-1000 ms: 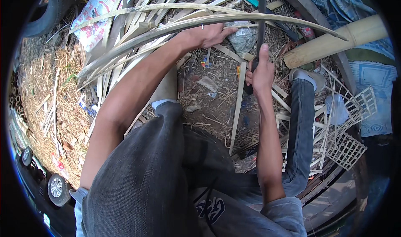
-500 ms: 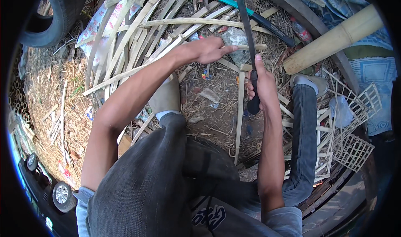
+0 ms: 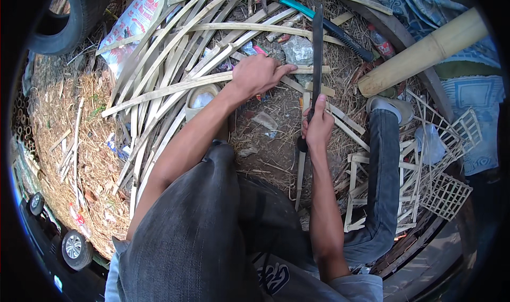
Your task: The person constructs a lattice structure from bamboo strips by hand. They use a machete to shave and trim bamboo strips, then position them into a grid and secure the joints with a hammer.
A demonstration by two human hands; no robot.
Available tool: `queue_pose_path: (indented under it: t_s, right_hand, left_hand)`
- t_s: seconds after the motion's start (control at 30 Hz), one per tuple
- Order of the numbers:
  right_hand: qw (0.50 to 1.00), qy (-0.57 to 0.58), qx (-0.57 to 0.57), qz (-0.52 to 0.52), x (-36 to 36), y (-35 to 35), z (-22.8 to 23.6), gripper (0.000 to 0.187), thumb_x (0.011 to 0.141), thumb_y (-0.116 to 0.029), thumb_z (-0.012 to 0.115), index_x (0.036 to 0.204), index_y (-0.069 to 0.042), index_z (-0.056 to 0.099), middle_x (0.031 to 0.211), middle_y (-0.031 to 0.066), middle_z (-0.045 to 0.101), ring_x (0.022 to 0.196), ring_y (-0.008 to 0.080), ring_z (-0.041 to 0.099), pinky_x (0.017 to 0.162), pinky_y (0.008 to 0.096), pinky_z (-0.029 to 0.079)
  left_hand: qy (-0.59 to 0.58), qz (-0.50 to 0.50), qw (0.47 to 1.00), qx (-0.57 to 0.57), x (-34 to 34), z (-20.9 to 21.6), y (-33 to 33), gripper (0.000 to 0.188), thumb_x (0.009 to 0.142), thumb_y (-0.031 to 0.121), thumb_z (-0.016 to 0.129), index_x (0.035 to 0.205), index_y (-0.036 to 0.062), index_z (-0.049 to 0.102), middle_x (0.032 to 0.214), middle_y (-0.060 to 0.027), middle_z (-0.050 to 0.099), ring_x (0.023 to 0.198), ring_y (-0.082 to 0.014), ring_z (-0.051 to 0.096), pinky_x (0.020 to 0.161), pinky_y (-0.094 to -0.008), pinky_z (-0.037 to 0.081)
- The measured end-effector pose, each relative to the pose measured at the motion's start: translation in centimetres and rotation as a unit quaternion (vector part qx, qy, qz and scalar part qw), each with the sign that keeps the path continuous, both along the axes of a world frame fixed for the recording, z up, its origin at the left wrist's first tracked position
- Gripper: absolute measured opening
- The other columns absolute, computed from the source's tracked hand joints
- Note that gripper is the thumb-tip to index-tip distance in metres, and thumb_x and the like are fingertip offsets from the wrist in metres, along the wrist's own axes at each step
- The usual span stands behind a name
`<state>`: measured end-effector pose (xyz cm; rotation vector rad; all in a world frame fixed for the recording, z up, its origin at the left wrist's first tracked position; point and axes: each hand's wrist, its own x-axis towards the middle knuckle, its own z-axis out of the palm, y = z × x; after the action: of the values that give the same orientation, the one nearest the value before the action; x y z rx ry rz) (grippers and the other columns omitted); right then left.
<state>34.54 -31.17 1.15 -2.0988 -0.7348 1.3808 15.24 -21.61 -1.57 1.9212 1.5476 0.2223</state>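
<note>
My left hand (image 3: 257, 76) is closed round a long pale bamboo strip (image 3: 175, 90), its index finger stretched along the strip. The strip runs from the pile at the left to just past the knife. In my right hand (image 3: 319, 125) is the dark handle of a long knife (image 3: 317, 52), its blade pointing away from me. The blade crosses the strip near its right end; whether it touches the strip I cannot tell. Beneath that end lie a grey stone (image 3: 298, 51) and a short piece of bamboo (image 3: 320, 89).
Many bamboo strips (image 3: 164, 63) lie heaped at the left. A hammer (image 3: 329, 28) with a teal and black handle rests beyond the stone. A thick bamboo pole (image 3: 425, 52) slants in from the right, above woven bamboo lattices (image 3: 446, 195). A tire (image 3: 79, 23) stands far left.
My right hand has come left and toward me, and the knife stands straighter. My left hand has shifted slightly nearer, with the strip. My left foot has moved back under the forearm.
</note>
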Motion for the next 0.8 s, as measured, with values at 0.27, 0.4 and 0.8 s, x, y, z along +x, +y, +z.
queue_pose_path:
  t_s: [0.27, 0.4, 0.8]
  right_hand:
    - [0.999, 0.020, 0.042, -0.012, -2.7, 2.0, 0.5, 0.068, 0.102, -0.063, 0.044, 0.067, -0.004, 0.051, 0.049, 0.0003, 0.044, 0.039, 0.0107, 0.043, 0.037, 0.0275, 0.032]
    - [0.999, 0.039, 0.024, -0.024, -2.3, 2.0, -0.3, 0.068, 0.102, -0.063, 0.045, 0.066, -0.005, 0.049, 0.049, 0.0006, 0.043, 0.038, 0.0110, 0.042, 0.037, 0.0278, 0.031]
    - [0.998, 0.006, -0.046, -0.039, -2.2, 2.5, 1.7, 0.071, 0.099, -0.067, 0.046, 0.064, -0.005, 0.051, 0.049, 0.0010, 0.044, 0.040, 0.0116, 0.044, 0.038, 0.0288, 0.032]
  left_hand:
    - [0.037, 0.019, 0.997, 0.059, -0.9, 0.2, 2.0, 0.060, 0.098, 0.059, 0.052, 0.080, 0.0076, 0.077, 0.060, -0.0188, 0.065, 0.057, -0.0373, 0.067, 0.056, -0.0469, 0.054]
    - [-0.069, 0.065, 0.992, 0.087, -1.1, 0.7, 2.0, 0.045, 0.097, 0.047, 0.059, 0.089, 0.0049, 0.071, 0.080, -0.0196, 0.070, 0.082, -0.0339, 0.070, 0.077, -0.0479, 0.052]
    - [0.176, -0.030, 0.918, 0.353, -14.3, 6.5, 17.1, 0.030, 0.080, 0.036, 0.071, 0.097, 0.0118, 0.073, 0.083, -0.0127, 0.072, 0.087, -0.0313, 0.070, 0.072, -0.0465, 0.057]
